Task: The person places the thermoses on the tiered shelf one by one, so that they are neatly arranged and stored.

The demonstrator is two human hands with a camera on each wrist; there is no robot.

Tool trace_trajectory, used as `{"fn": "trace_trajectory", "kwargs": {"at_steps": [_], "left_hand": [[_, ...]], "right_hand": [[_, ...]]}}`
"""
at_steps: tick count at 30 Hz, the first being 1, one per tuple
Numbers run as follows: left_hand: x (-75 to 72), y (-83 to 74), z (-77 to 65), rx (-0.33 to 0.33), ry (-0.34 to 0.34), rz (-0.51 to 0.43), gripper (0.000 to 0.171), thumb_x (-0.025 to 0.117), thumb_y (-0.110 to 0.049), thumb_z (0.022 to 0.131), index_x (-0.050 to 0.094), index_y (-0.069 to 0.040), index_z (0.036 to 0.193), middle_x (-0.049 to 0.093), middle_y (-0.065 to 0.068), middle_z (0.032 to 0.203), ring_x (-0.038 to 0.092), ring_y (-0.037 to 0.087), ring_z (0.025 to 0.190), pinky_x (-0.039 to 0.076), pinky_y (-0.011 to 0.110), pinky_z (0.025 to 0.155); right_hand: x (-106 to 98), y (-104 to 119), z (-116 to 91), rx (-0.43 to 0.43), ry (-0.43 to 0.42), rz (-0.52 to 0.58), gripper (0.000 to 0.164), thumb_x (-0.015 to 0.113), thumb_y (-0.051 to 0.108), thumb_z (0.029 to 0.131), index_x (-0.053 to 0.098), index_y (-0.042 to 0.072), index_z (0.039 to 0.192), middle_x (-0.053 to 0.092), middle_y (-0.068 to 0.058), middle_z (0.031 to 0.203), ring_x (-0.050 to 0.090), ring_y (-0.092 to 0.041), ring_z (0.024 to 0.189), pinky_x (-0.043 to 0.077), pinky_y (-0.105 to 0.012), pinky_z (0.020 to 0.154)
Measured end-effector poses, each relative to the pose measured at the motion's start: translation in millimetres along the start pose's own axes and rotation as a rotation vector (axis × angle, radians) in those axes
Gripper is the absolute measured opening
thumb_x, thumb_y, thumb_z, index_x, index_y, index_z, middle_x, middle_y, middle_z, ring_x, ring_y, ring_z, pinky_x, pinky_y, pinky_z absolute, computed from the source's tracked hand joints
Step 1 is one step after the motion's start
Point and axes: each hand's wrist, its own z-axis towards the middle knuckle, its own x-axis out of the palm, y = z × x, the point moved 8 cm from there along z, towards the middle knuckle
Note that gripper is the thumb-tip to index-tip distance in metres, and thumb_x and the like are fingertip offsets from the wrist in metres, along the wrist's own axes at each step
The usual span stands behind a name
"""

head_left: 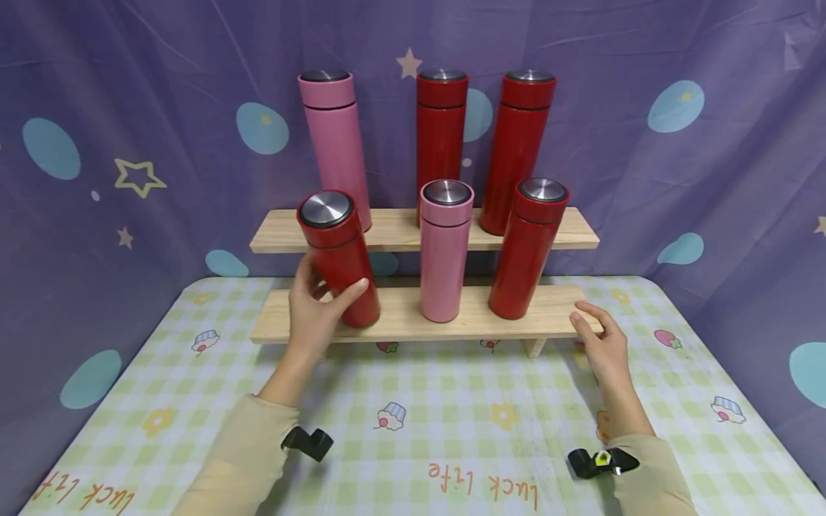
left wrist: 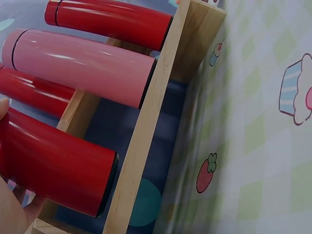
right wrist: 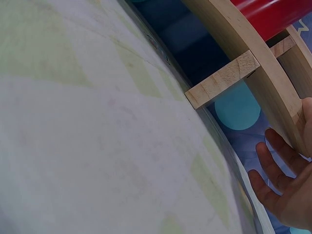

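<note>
My left hand grips a red thermos bottle at the left of the lower wooden shelf. Thumb and fingers lie on opposite sides of its body, below the steel lid. Its base is at the board; whether it touches cannot be told. To its right, a pink thermos and another red thermos stand on the same shelf. At that shelf's right end, my right hand holds the board's end. In the right wrist view the thumb lies against the wood, with the fingers below it.
Behind, the upper shelf carries a pink thermos and two red ones. A checked cloth covers the table, and a purple patterned curtain hangs close behind the rack.
</note>
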Motion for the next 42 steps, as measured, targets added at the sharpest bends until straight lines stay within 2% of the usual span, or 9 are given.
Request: {"fn": "trace_trajectory", "kwargs": {"at_steps": [5,14,22,32,42], "left_hand": [[4.7,3.1,1.3,0.009,0.025,0.004,0.07,0.082,-0.008,0.079,0.048,-0.008,0.141,0.059,0.003,0.126,0.054,0.017,0.109,0.042,0.037,0.094],[10.2,2.2,2.7,0.025,0.052,0.024,0.067,0.083,-0.012,0.079,0.051,-0.011,0.138,0.06,0.003,0.125,0.054,0.017,0.108,0.042,0.037,0.094],[11.3,3.4,4.1,-0.018,0.07,0.05,0.07,0.083,-0.016,0.081,0.049,-0.012,0.142,0.058,0.004,0.128,0.053,0.017,0.109,0.042,0.037,0.095],[12.4,9.0,9.8,-0.09,0.088,0.045,0.077,0.081,-0.015,0.082,0.043,-0.012,0.148,0.056,0.008,0.131,0.052,0.019,0.112,0.045,0.037,0.095],[11.4,8.8,13.4,-0.093,0.109,0.055,0.079,0.08,-0.016,0.083,0.039,-0.012,0.15,0.055,0.009,0.133,0.052,0.019,0.113,0.045,0.036,0.094]], "right_hand": [[-1,-1,0,-0.011,-0.023,0.012,0.052,0.064,0.043,0.095,0.057,0.015,0.138,0.046,-0.009,0.143,0.052,-0.005,0.086,0.052,-0.018,0.073],[-1,-1,0,-0.015,-0.018,-0.004,0.055,0.064,0.047,0.094,0.057,0.017,0.139,0.046,-0.007,0.143,0.051,-0.006,0.086,0.052,-0.019,0.074],[-1,0,2,-0.024,-0.022,0.001,0.051,0.065,0.043,0.095,0.058,0.016,0.138,0.05,0.0,0.129,0.052,-0.004,0.083,0.052,-0.019,0.072],[-2,-1,2,-0.011,-0.03,0.01,0.052,0.066,0.042,0.095,0.057,0.016,0.139,0.05,-0.003,0.129,0.052,-0.003,0.082,0.052,-0.018,0.072],[-1,-1,0,-0.001,-0.024,0.015,0.052,0.065,0.045,0.094,0.058,0.018,0.138,0.049,-0.005,0.134,0.052,-0.005,0.085,0.052,-0.018,0.072]]}}
